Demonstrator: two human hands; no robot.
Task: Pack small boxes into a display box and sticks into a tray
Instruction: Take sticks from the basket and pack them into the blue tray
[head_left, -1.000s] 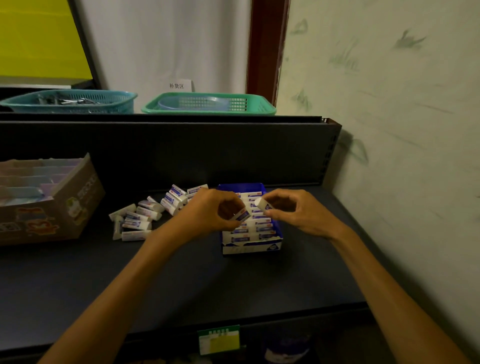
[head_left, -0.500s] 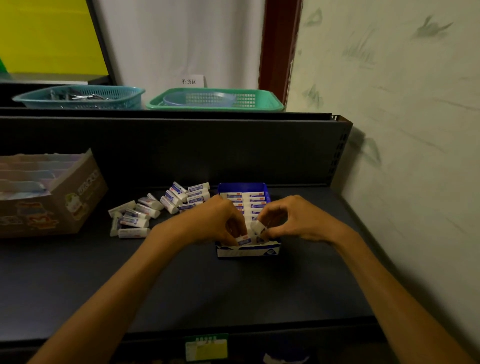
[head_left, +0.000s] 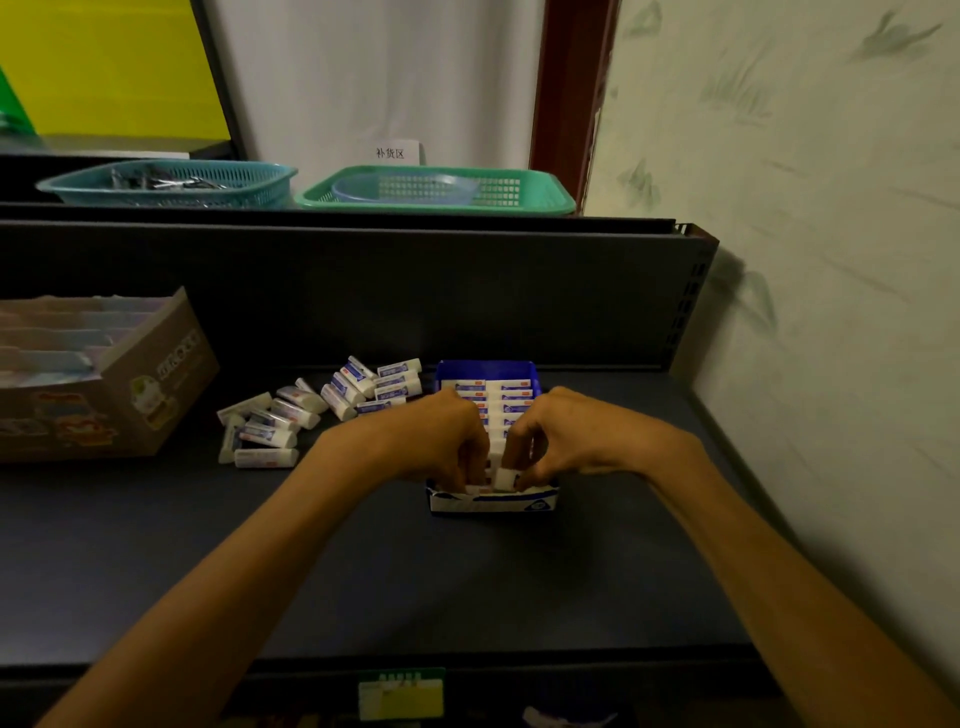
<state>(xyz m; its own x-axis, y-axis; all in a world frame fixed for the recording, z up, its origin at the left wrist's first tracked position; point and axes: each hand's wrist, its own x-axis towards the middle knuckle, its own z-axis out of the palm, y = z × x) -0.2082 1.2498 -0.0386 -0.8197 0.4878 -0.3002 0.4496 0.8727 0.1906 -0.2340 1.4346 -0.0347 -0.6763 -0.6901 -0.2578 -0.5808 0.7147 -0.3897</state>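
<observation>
The blue-and-white display box (head_left: 491, 501) holds two rows of small white boxes (blue labels up). At its near end, the right hand (head_left: 563, 441) pinches one white small box (head_left: 505, 478) in a narrow grip, and the left hand (head_left: 441, 441) curls its fingers into the box beside it.

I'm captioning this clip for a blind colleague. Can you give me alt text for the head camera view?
Both hands, left hand and right hand, press small boxes into the near end of a blue display box on a dark shelf. Loose boxes lie to its left, beside a cardboard carton.
</observation>
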